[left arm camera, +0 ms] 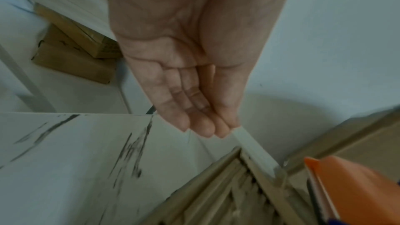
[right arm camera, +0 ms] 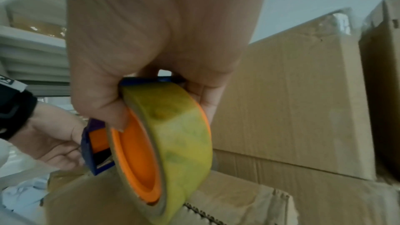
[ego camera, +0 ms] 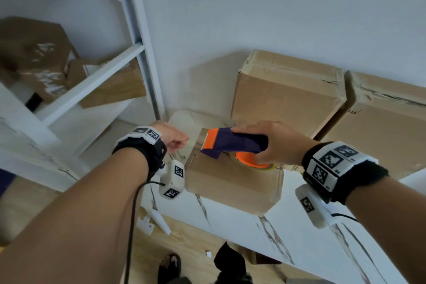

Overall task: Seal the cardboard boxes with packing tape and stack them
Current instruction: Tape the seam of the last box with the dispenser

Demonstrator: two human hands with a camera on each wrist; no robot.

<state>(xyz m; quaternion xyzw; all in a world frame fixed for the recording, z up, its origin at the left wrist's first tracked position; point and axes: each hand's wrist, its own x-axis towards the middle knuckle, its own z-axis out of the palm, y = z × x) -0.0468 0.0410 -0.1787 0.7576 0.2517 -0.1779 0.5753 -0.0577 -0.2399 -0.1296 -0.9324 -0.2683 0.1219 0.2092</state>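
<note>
My right hand [ego camera: 274, 143] gripped the tape dispenser [ego camera: 232, 143] over the small box [ego camera: 230, 182]; left hand [ego camera: 175, 137] hovered, fingers loose, holding nothing.

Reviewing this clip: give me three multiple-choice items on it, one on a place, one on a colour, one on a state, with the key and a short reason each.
1. Where is the tape dispenser?
A. over the small box
B. on the shelf
C. on the floor

2. What colour is the hub of the tape roll?
A. green
B. orange
C. white

3. How is the left hand?
A. gripping the dispenser
B. fist closed
C. fingers straight, holding nothing

Key:
1 A, the right hand holds it above the small box.
2 B, the right wrist view shows an orange hub.
3 C, the left wrist view shows an empty palm.
</note>
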